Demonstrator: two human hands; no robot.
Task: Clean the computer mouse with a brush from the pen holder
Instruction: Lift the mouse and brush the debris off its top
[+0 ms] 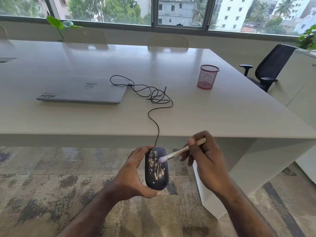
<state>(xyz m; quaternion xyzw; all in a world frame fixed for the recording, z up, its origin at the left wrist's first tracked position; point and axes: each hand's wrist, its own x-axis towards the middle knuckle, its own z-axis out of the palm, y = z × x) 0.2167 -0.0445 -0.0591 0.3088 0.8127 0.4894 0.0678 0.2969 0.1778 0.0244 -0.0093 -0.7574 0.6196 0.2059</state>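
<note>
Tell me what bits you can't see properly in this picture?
Head view only:
- Mouse underside: faces away, left hand covers its side.
- Brush handle middle: hidden in right hand.
- Pen holder contents: mesh too small to tell.
- Laptop screen: lid closed.

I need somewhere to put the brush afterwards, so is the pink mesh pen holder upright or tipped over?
Upright: the pink mesh pen holder stands on its base on the white table, rim facing up.

Dusty dark mouse (156, 170), brush (181, 152) atop.
</note>
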